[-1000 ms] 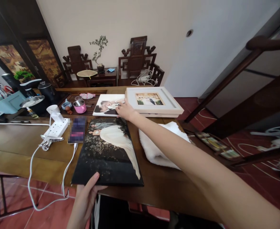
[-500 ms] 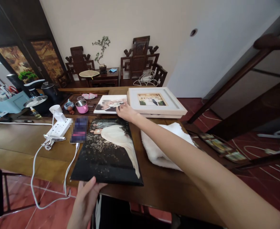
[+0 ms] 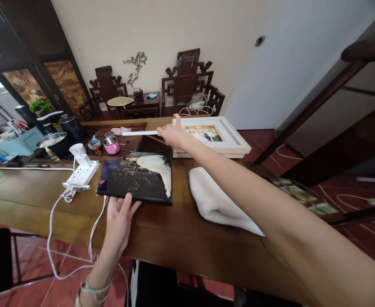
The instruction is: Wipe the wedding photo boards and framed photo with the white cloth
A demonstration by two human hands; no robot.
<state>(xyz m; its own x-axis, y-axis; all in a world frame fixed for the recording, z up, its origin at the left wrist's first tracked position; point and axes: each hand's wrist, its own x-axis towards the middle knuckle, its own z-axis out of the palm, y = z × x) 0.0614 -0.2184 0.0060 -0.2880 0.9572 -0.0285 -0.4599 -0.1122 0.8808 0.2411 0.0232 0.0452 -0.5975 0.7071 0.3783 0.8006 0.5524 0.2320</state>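
My left hand (image 3: 120, 215) grips the near edge of a dark photo panel (image 3: 139, 175), thumb on top and fingers beneath. The panel shows a figure in a long white dress and covers part of the phone. My right hand (image 3: 172, 133) holds a thin white panel (image 3: 140, 133) by its right end; it is seen nearly edge-on above the dark panel's far side. Just right of that hand lies a pale framed picture (image 3: 235, 143). A folded white cloth (image 3: 216, 204) rests on the table beneath my right forearm.
On the wooden table (image 3: 181, 238) are a power strip (image 3: 84, 172) with white cables, a pink cup (image 3: 111, 146), a black kettle (image 3: 70, 127) and a light blue organizer (image 3: 22, 143). Carved chairs (image 3: 187, 81) stand behind. A dark wooden rail (image 3: 312, 100) slants at the right.
My right hand has lifted the white panel and tilted it edge-on. My left hand has moved the dark panel forward, toward the table's far side, and its near edge is now farther from me.
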